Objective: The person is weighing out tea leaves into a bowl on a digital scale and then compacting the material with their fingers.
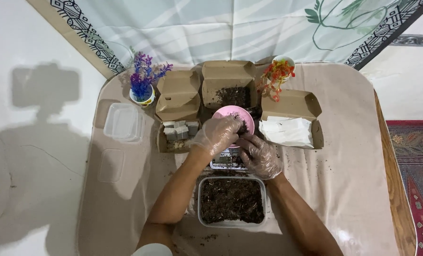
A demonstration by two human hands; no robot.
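Note:
My left hand (217,134), in a clear plastic glove, reaches over a pink bowl (222,114) that holds a little dark soil, its fingertips pinching some of that soil. My right hand (260,155), also gloved, rests just below the bowl with its fingers touching the rim. The bowl sits on a small grey scale (226,161), mostly hidden by both hands. Directly in front of me stands a clear plastic tub (232,200) filled with dark soil.
Several brown cardboard boxes line the back: one closed (178,95), one with soil (231,90), one with white sheets (292,124), one with grey cubes (179,132). A purple plant (143,78), an orange plant (278,73), a clear container (123,122) and lid (111,165) lie around.

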